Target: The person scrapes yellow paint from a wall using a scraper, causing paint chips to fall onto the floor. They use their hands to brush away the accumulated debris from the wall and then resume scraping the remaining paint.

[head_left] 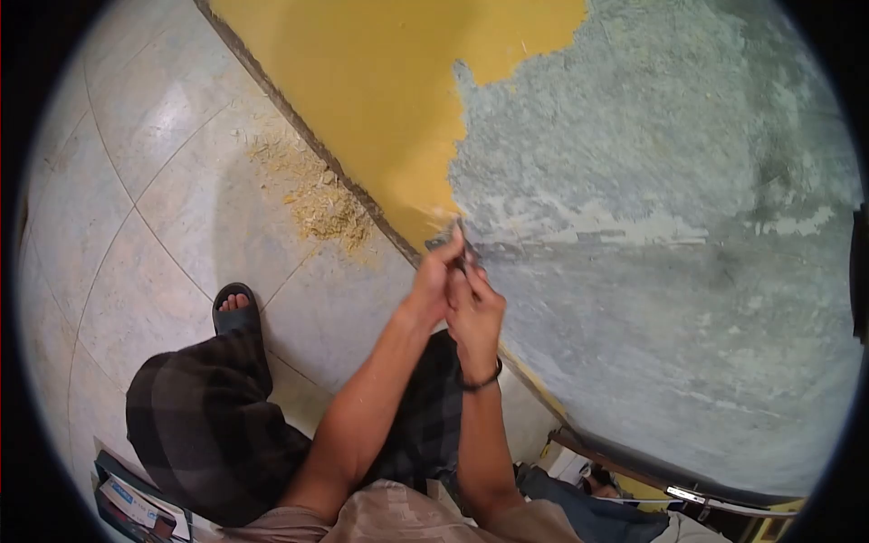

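Observation:
Both hands come together at the wall, closed on a small dark scraper (463, 233) whose tip meets the edge of the yellow paint (362, 90). My left hand (434, 276) grips near the blade, with its thumb along the tool. My right hand (477, 312), with a dark bracelet on the wrist, wraps the lower part just below. The fingers hide most of the handle. To the right of the tip lies bare grey wall (615, 145), with whitish patches along a horizontal band.
Yellowish scrapings (330, 217) lie heaped on the tiled floor (136, 118) by the wall's foot. A sandalled foot (237, 312) rests on the tiles. An open dark case (136, 502) sits at lower left. Dark cloth (579, 502) and clutter fill the lower right.

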A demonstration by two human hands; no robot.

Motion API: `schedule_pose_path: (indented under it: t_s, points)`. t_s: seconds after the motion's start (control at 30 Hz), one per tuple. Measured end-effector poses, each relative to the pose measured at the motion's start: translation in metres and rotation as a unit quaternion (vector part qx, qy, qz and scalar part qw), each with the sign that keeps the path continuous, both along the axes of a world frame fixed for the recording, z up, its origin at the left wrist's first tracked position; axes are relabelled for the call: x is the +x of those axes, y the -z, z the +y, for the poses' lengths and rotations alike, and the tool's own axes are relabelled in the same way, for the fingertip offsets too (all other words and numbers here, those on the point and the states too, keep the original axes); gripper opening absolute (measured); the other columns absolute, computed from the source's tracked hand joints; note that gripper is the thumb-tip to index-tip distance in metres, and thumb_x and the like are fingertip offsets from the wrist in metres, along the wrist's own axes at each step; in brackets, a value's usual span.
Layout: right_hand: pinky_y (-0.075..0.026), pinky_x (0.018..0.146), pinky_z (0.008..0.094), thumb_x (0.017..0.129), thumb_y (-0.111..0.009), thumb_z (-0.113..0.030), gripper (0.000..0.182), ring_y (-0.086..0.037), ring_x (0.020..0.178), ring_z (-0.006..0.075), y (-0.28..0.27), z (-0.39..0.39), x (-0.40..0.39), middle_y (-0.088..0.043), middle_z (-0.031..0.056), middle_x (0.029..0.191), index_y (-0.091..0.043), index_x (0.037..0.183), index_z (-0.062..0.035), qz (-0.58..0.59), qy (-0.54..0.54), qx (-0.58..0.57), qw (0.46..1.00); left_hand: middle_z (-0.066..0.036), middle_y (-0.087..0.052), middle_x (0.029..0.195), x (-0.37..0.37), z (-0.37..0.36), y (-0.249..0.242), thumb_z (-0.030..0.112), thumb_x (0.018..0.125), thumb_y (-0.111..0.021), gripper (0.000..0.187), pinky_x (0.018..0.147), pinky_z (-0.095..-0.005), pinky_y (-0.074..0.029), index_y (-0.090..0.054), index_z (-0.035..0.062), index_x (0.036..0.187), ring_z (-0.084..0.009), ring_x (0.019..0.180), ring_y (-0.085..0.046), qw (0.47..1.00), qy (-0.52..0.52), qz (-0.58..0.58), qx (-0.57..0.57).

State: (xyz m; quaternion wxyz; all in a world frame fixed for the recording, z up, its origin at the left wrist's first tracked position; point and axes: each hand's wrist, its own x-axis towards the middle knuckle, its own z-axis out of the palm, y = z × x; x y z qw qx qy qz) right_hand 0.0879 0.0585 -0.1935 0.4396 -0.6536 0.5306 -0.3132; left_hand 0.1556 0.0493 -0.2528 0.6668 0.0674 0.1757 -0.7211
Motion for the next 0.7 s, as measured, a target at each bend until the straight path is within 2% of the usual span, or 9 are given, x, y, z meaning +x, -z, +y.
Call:
schedule_pose_path:
  t_s: [0.03,0.1,0.17,0.2,0.3,0.43,0.6,0.67,0.7]
  points:
    - [-0.025,0.035,0.0209,0.093,-0.056,-0.011,0.015,-0.039,0.043,0.0029,-0.006,0.000,0.005,-0.048,-0.0037,0.064,-0.063,0.096,0.0023,0.041,-0.018,0.094,0.995,-0.004,-0.050,0.065,0.005,0.000,0.008,0.044,0.092,-0.054,0.038,0.060,-0.0349,-0.048,-0.051,0.0099,0.074,-0.0203,0.065,-0.056,0.999,-0.007,0.020,-0.026]
    - [-0.025,0.034,0.0214,0.093,-0.055,-0.010,0.016,-0.037,0.042,0.0029,-0.004,0.005,0.000,-0.049,-0.0028,0.064,-0.064,0.098,0.0018,0.050,-0.061,-0.001,0.997,-0.009,-0.054,0.065,0.002,0.001,-0.016,0.046,0.090,-0.056,0.041,0.050,-0.0326,-0.048,-0.052,0.0078,0.075,-0.0212,0.059,-0.058,0.998,-0.042,0.019,0.035]
    - [-0.025,0.035,0.0207,0.094,-0.054,-0.009,0.015,-0.037,0.042,0.0027,-0.023,0.016,0.002,-0.048,-0.0028,0.064,-0.064,0.098,0.0006,0.013,0.056,0.097,0.994,-0.009,-0.055,0.065,-0.008,0.003,-0.021,0.046,0.091,-0.055,0.043,0.046,-0.0318,-0.046,-0.051,0.0078,0.073,-0.0210,0.056,-0.057,0.999,-0.020,-0.001,0.037]
    - [-0.025,0.035,0.0196,0.094,-0.052,-0.009,0.016,-0.037,0.043,0.0023,-0.023,0.013,0.000,-0.048,-0.0032,0.064,-0.064,0.102,-0.0006,0.012,0.051,0.125,0.991,-0.004,-0.052,0.065,-0.006,0.003,-0.017,0.041,0.092,-0.054,0.033,0.056,-0.0344,-0.048,-0.050,0.0111,0.077,-0.0198,0.062,-0.056,1.000,-0.005,-0.020,0.018]
    - [-0.026,0.036,0.0191,0.095,-0.052,-0.009,0.019,-0.038,0.044,0.0019,-0.027,0.020,0.002,-0.048,-0.0033,0.064,-0.064,0.107,-0.0003,0.003,0.055,0.154,0.987,-0.005,-0.054,0.069,-0.005,0.008,-0.005,0.039,0.090,-0.057,0.030,0.054,-0.0367,-0.049,-0.051,0.0104,0.081,-0.0216,0.061,-0.057,0.999,0.026,0.013,-0.043]
    - [-0.027,0.036,0.0191,0.095,-0.053,-0.011,0.019,-0.037,0.046,0.0014,0.006,0.011,-0.017,-0.047,-0.0033,0.064,-0.063,0.107,-0.0002,0.041,0.000,-0.008,0.999,-0.005,-0.054,0.069,-0.007,0.005,-0.012,0.042,0.089,-0.059,0.034,0.054,-0.0361,-0.048,-0.051,0.0098,0.079,-0.0216,0.061,-0.057,0.999,0.010,-0.037,0.012]
    - [-0.028,0.037,0.0199,0.094,-0.056,-0.010,0.017,-0.037,0.047,0.0015,-0.003,0.013,-0.010,-0.045,-0.0049,0.061,-0.063,0.103,0.0022,0.031,0.010,0.065,0.997,-0.011,-0.058,0.065,-0.009,0.005,-0.009,0.049,0.090,-0.055,0.043,0.046,-0.0322,-0.045,-0.054,0.0090,0.074,-0.0195,0.052,-0.055,0.999,0.002,-0.051,0.010]
    - [-0.027,0.036,0.0203,0.094,-0.055,-0.010,0.017,-0.036,0.046,0.0015,0.028,0.000,-0.025,-0.043,-0.0049,0.059,-0.064,0.104,0.0016,0.095,-0.059,-0.091,0.990,-0.011,-0.059,0.065,0.002,-0.006,-0.003,0.049,0.090,-0.055,0.043,0.045,-0.0323,-0.045,-0.053,0.0088,0.074,-0.0192,0.052,-0.055,0.998,-0.029,-0.049,0.019]
    - [-0.027,0.036,0.0203,0.094,-0.055,-0.010,0.017,-0.036,0.046,0.0015,0.022,0.004,-0.025,-0.043,-0.0049,0.059,-0.064,0.104,0.0016,0.104,-0.055,-0.083,0.990,-0.011,-0.059,0.065,0.000,-0.001,-0.004,0.049,0.090,-0.055,0.043,0.045,-0.0323,-0.045,-0.053,0.0086,0.074,-0.0188,0.051,-0.054,0.998,-0.043,-0.031,0.042]
